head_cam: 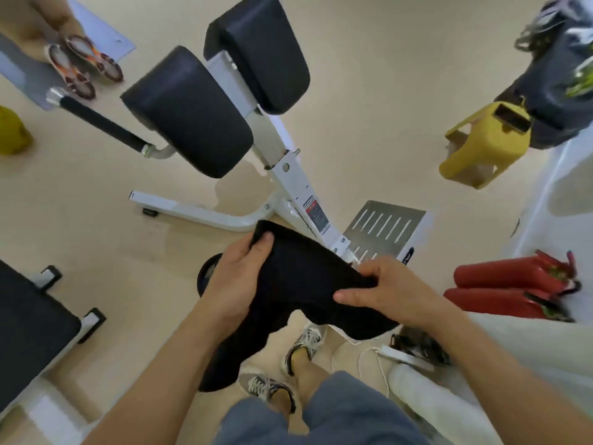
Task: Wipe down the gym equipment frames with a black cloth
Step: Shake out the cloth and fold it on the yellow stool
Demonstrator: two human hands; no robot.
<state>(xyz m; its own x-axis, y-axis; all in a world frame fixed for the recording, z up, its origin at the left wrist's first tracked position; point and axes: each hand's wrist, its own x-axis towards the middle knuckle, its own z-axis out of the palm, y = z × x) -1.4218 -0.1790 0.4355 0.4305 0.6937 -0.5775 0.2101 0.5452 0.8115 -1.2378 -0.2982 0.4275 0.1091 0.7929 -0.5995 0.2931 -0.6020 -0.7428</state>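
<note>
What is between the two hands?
The black cloth stretches between the left hand and the right hand. Both hands grip it, as the head view shows.

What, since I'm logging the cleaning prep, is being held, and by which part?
A black cloth, between both hands: the left hand grips its upper end, the right hand its right edge.
</note>
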